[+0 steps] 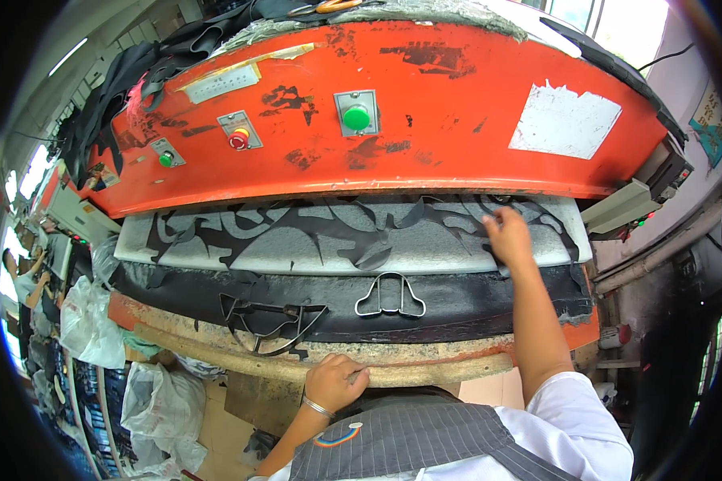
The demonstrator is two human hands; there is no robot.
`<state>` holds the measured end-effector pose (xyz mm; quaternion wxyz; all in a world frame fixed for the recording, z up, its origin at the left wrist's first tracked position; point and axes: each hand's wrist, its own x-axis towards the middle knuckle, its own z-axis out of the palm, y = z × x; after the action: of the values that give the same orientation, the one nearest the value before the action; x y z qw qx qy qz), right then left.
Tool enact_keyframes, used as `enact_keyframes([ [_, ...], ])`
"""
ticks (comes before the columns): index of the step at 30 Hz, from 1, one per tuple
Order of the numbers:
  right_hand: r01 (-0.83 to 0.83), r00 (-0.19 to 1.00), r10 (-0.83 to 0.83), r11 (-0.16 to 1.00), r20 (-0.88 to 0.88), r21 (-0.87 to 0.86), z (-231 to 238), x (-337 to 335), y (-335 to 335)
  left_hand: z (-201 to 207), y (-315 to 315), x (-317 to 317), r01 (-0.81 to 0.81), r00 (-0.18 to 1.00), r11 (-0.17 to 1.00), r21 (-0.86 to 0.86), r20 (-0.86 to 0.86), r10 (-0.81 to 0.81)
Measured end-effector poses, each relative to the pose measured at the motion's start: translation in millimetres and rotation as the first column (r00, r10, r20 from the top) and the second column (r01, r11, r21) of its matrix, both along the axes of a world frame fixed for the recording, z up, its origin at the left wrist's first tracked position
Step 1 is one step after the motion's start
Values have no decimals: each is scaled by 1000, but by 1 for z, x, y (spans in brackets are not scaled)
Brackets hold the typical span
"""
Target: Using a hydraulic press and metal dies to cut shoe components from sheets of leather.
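My right hand (507,236) reaches over the white cutting pad (273,255), its fingers apart and low over the right part of a black sheet (393,218) full of cut-out gaps. Whether its fingertips touch the sheet is unclear. My left hand (334,383) rests curled on the wooden rail (433,371) along the front edge, a bracelet at its wrist. Between the hands, a bell-shaped metal cutting die (390,297) lies on the black front strip (465,309). Farther left is a larger, dark metal die (273,325) with an angular frame.
A red press head (457,120) spans the far side, low over the pad, with a large green button (356,119) and a red knob (238,139). Black material (116,96) is heaped at its upper left. Plastic bags (92,321) hang at the left; another person (28,280) is far left.
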<state>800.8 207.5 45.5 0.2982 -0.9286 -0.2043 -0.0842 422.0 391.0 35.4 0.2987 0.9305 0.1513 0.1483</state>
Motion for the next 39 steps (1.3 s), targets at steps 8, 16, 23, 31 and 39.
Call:
enact_keyframes([
  [8,187,980,-152,915,124,-357,-6,76,33,1,-2,7,-17,997,1000,-10,-69,16],
  [16,-20,997,38,959,60,-284,-17,125,32,-11,15,2,114,986,993,-22,-122,-116],
  [23,114,982,-88,981,166,-155,-52,178,-26,-22,65,-20,342,932,884,-317,-8,-364],
  [31,-214,913,289,940,-287,264,21,-47,164,0,193,-98,-47,982,929,-367,155,111],
  [39,-660,751,658,747,-58,-76,-15,-113,321,-15,301,-123,-92,971,958,-271,189,147],
])
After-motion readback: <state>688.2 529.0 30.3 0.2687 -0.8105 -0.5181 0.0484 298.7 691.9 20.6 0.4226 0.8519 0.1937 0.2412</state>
